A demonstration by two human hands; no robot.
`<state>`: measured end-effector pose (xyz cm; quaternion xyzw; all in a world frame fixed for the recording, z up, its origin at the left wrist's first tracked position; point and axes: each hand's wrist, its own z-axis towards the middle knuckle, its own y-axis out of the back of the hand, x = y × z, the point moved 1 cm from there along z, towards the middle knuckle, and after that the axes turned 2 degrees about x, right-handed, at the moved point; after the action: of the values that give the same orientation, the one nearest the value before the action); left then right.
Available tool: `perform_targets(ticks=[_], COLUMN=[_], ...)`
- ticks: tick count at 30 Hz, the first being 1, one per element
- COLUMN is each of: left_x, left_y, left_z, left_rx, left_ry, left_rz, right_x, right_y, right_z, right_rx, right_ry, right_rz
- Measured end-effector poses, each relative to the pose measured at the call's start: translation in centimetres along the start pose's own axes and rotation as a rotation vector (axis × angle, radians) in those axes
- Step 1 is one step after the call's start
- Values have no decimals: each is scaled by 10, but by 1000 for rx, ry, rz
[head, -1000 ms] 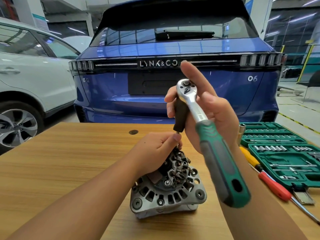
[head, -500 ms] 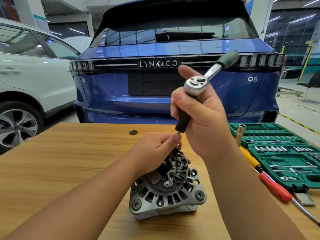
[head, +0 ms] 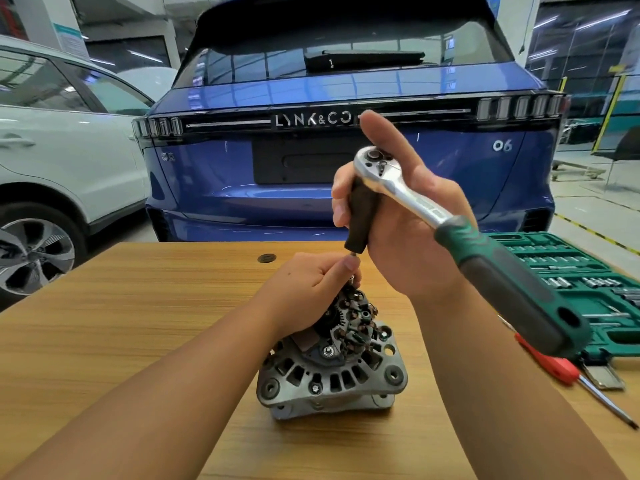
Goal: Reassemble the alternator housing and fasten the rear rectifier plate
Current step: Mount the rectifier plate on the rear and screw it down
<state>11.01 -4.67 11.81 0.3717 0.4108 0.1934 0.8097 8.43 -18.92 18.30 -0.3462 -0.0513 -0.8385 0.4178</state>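
A grey alternator [head: 332,372] stands on the wooden table [head: 121,323], rear end up, with its dark rectifier plate [head: 353,317] on top. My left hand [head: 308,289] rests on the rectifier and pinches the thin shaft of the driver bit just above it. My right hand [head: 405,216] grips the black extension [head: 360,220] under the chrome head of a ratchet wrench [head: 412,195]. The ratchet's green and grey handle [head: 509,282] points down to the right, toward me. What the bit's tip sits on is hidden by my left fingers.
An open green socket set case [head: 585,282] lies on the table at the right, with a red-handled screwdriver [head: 554,365] in front of it. A blue car [head: 346,161] stands just behind the table, a white car [head: 52,161] at the left.
The ratchet handle has swung from pointing up and away to the right back down toward me, as it was a second ago. My left hand stays on the bit shaft.
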Motion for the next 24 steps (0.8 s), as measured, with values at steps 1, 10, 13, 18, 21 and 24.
perform_targets(ticks=[1, 10, 13, 18, 21, 24], left_x=[0, -2, -9, -2, -2, -3], left_y=[0, -6, -6, -7, -5, -4], left_z=[0, 8, 7, 13, 10, 3], left_rx=[-2, -35, 14, 39, 9, -28], left_ry=[-3, 135, 21, 11, 11, -7], left_rz=[0, -188, -4, 21, 11, -25], right_x=[-1, -4, -5, -2, -8, -11], right_y=[0, -2, 0, 12, 14, 8], right_z=[-1, -4, -5, -6, -7, -6], right_rx=[2, -337, -484, -256, -202, -175], right_ry=[14, 44, 69, -33, -31, -6], right_rz=[-18, -306, -485, -207, -155, -153])
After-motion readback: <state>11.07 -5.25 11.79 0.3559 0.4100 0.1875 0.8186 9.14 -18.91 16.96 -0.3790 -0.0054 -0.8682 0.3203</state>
